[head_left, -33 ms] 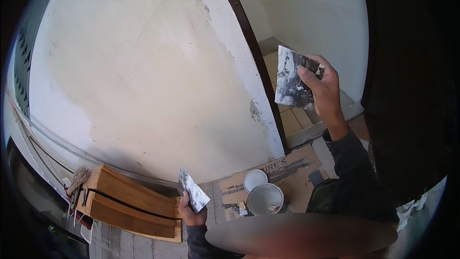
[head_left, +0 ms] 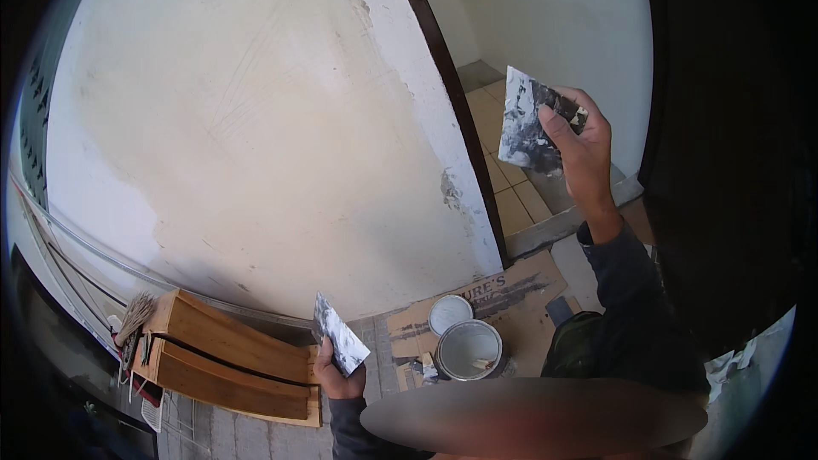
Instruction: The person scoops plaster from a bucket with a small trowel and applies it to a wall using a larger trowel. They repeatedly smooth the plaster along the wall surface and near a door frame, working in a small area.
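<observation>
High on the right, my right hand (head_left: 586,152) grips a flat square putty scraper (head_left: 520,128), its dark face smeared with white putty. The thumb lies across the near face, with the other fingers behind it. Lower down and toward the middle, my left hand (head_left: 341,380) holds a second putty scraper (head_left: 341,339), also coated in white and tilted. Both scrapers are held apart from the wall (head_left: 273,162), which is beige with white patches along its edges. Below, an open round bucket (head_left: 500,359) has whitish material inside, next to a round pale lid (head_left: 450,315).
Printed cardboard (head_left: 532,281) lies under the bucket. A wooden bench (head_left: 239,336) stands low on the left, with a bundle of bristles (head_left: 136,313) at its end. A dark door frame (head_left: 452,89) borders the wall, with a tiled floor (head_left: 515,204) beyond it.
My right hand and its scraper have shifted slightly up and to the right. The left hand has moved a little left and up with the view; both grips stay the same.
</observation>
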Demonstrator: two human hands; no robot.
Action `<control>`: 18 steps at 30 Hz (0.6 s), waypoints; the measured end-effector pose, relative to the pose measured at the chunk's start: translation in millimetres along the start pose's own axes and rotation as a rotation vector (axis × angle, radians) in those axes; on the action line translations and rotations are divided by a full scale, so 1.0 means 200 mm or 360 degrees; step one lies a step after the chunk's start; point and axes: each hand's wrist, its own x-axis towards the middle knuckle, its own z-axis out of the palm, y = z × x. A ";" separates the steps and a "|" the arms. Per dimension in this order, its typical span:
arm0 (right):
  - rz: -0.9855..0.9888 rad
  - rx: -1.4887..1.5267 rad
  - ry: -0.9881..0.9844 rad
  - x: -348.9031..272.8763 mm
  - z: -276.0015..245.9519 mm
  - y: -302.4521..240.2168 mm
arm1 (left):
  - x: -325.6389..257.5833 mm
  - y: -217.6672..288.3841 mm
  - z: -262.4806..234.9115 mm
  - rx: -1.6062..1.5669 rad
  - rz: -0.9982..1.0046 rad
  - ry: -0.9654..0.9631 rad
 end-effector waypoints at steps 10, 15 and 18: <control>0.0564 -0.0777 -0.0545 -0.56 -0.12 0.37 | -0.07 0.12 0.17 0.0089 0.0043 0.0377; 0.0254 -0.0862 -0.0513 -0.48 -0.21 0.58 | -0.07 0.09 0.10 0.0178 0.0020 0.0206; -0.0513 -0.1186 -0.0496 -0.25 -0.20 0.62 | -0.06 0.12 0.02 0.0181 -0.0018 0.0035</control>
